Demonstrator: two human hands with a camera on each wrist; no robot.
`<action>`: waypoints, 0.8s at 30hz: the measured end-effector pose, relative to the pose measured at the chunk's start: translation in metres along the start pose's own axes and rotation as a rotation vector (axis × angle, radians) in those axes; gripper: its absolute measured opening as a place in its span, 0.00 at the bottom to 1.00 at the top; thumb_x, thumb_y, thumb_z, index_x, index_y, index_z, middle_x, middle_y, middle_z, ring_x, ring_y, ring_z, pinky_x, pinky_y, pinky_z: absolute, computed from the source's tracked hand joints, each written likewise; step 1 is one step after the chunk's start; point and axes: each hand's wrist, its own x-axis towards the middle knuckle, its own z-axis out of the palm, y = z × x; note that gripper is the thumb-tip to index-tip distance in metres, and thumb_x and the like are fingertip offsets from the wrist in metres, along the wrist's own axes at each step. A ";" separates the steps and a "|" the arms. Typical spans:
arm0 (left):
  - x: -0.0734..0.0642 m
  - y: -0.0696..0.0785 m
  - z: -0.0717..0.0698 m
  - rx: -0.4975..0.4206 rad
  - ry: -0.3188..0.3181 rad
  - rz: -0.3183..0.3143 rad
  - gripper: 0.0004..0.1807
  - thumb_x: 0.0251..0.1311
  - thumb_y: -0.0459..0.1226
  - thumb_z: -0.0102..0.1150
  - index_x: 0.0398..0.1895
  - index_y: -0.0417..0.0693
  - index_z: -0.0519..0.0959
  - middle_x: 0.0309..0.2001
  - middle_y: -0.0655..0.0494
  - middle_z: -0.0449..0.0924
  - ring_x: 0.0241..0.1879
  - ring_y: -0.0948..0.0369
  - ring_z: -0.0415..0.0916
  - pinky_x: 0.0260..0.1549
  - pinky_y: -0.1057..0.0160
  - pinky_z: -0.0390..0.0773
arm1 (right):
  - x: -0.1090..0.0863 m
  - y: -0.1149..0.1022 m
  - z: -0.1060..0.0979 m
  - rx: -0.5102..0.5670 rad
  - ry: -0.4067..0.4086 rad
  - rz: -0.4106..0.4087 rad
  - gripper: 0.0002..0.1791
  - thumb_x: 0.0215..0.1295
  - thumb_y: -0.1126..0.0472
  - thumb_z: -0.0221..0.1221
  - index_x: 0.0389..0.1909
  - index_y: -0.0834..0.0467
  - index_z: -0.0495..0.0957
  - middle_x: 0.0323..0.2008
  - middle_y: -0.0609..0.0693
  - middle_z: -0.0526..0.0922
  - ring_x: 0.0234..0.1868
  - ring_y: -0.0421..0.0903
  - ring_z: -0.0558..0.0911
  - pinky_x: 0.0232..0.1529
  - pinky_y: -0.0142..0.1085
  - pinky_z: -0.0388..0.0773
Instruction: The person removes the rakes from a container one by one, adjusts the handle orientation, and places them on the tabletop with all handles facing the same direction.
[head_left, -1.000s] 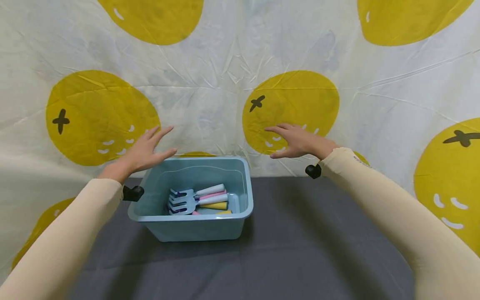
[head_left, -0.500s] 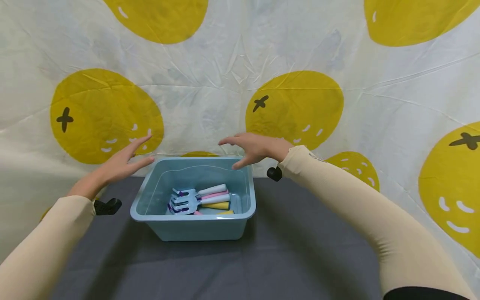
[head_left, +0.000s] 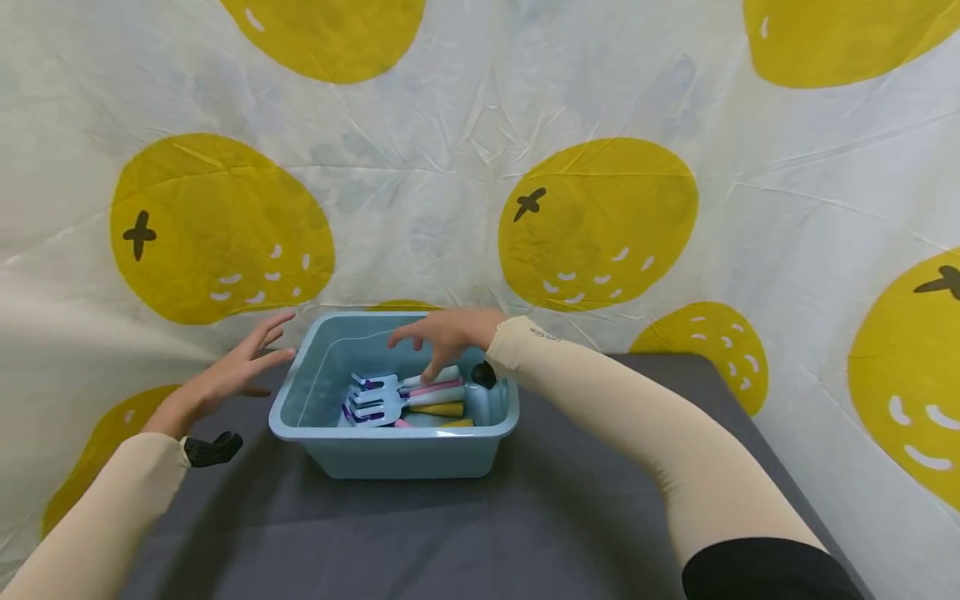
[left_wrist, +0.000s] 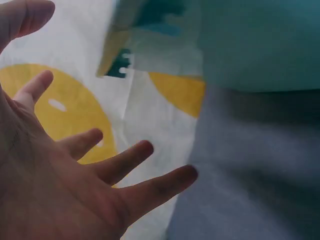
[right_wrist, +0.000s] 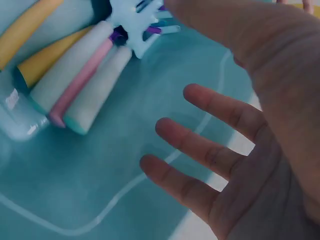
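A light blue plastic basin [head_left: 393,434] stands on the dark cloth, holding a pile of small hand tools. Two pale blue hand forks [head_left: 379,402] lie on top, their tines to the left. Below and beside them show a pink handle [right_wrist: 82,82] and yellow handles [right_wrist: 54,56]. Over the basin, toward its far right, hangs my right hand [head_left: 448,332], fingers spread and holding nothing; its thumb overlaps the fork handles in the head view. My left hand [head_left: 225,377] hovers just outside the basin's left rim, fingers spread and grasping nothing.
Dark grey cloth [head_left: 420,533] covers the table, whose right edge slants away beyond my right arm. A white curtain [head_left: 427,225] printed with yellow fruit hangs behind it. Something clear and bluish [right_wrist: 22,115] lies in the basin beside the handles.
My right hand has swept left and down from right of the basin to over its inside. The left hand has drawn left and lower, away from above the rim.
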 end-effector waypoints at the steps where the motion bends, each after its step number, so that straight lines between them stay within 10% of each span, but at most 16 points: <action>1: -0.001 -0.002 0.002 -0.033 -0.015 -0.005 0.47 0.75 0.52 0.51 0.84 0.65 0.32 0.81 0.35 0.27 0.73 0.25 0.44 0.48 0.25 0.73 | 0.005 0.000 0.003 0.007 -0.012 0.008 0.41 0.65 0.48 0.70 0.76 0.37 0.61 0.66 0.50 0.75 0.65 0.49 0.73 0.64 0.47 0.73; 12: -0.009 -0.028 0.014 -0.433 -0.170 -0.041 0.39 0.78 0.45 0.46 0.83 0.67 0.38 0.79 0.34 0.38 0.61 0.29 0.71 0.43 0.34 0.81 | 0.040 0.003 0.036 0.138 -0.144 0.154 0.37 0.60 0.56 0.74 0.69 0.34 0.71 0.64 0.50 0.77 0.54 0.47 0.77 0.54 0.48 0.79; 24: -0.009 -0.041 0.026 -0.523 -0.203 0.027 0.35 0.80 0.41 0.42 0.83 0.67 0.42 0.78 0.35 0.37 0.55 0.46 0.76 0.49 0.42 0.82 | 0.046 0.004 0.054 0.035 -0.163 0.162 0.28 0.60 0.60 0.74 0.62 0.43 0.79 0.53 0.46 0.81 0.48 0.44 0.77 0.48 0.42 0.79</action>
